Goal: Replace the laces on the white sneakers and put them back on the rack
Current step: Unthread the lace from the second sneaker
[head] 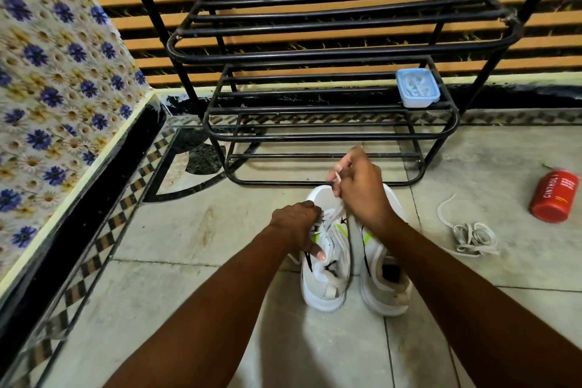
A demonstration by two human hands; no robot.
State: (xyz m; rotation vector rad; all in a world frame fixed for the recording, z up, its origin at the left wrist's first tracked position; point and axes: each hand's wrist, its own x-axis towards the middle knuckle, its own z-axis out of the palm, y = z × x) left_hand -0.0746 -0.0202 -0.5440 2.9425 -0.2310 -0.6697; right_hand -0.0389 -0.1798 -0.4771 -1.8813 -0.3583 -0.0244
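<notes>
White sneakers (327,261) with neon-green accents, black rack (315,50), red can (555,200).

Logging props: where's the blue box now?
Head view: the blue box sits at the right end of a lower shelf of the rack, beyond the sneakers.

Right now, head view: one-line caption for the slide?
Right hand pinches a white lace rising from the left sneaker, gripped by the left hand; loose laces lie nearby, black rack ahead.
</notes>
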